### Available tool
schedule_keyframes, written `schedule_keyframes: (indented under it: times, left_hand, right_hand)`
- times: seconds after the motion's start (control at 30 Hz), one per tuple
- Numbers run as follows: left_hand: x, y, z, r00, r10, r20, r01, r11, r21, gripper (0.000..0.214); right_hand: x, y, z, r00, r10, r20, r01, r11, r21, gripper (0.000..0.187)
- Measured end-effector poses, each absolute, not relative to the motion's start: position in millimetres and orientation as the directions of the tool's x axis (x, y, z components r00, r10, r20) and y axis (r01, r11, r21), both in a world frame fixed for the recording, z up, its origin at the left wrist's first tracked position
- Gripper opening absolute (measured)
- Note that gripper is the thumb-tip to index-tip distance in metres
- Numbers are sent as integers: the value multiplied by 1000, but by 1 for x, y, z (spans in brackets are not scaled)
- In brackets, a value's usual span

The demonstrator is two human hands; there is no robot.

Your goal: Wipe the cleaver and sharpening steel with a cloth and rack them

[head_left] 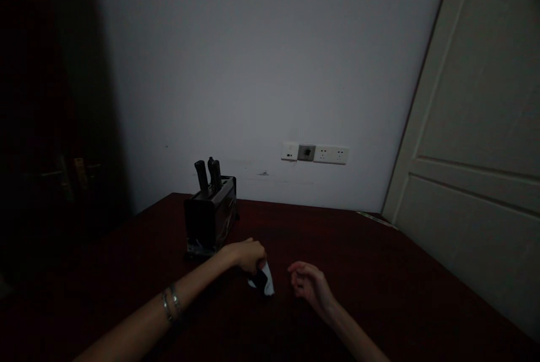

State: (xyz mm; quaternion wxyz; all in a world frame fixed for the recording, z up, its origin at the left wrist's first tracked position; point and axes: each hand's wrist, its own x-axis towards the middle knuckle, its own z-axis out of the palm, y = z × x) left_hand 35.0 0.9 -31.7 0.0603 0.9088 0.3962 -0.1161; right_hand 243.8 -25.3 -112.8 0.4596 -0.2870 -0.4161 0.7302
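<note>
My left hand (248,254), reaching in from the lower left with two bracelets on its wrist, is closed on a small crumpled white cloth or tissue (268,284) with a dark patch. The cloth hangs below the fingers near the tabletop; its exact kind is too dim to tell. My right hand (310,286) is just to the right, fingers loosely bent and apart, holding nothing and not touching the cloth. Behind my left wrist stands a dark knife block (211,213), with black knife handles (201,176) sticking up from its top.
The dark red table (312,232) reaches back to a pale wall. Wall sockets (331,155) and a switch plate are set low in that wall. A thin strip (377,219) lies along the table's far right edge. A white panelled door (476,142) stands on the right.
</note>
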Motion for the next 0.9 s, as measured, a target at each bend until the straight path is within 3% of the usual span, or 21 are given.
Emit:
schedule_keyframes:
  times: [0.2,0.4,0.5,0.57,0.73,0.9]
  left_hand:
    - [42,15,-23,663,690,-291,748,-627,218,14]
    - [56,24,3,714,679,-172,624,-504,597,24]
    - [68,23,14,747,653,-126,500,-426,754,28]
    - [76,20,21,764,641,-77,420,-404,813,28]
    - [94,16,34,701,703,116,277,-418,865,29]
    - [115,22,31,540,829,146,184,-285,941,35]
  right_hand:
    - [243,-23,-115,-394,919,-20,-425,-201,-882,20]
    - [240,-27,-102,-350,932,94,-456,-82,-886,52]
    - [241,-25,-98,-294,941,165,-427,25,-904,60]
    - [244,-23,-98,-310,934,178,-404,40,-914,56]
    - [267,-23,-95,-387,921,37,-382,-124,-916,34]
    - [304,-34,-86,-342,940,-9,-490,-186,-851,47]
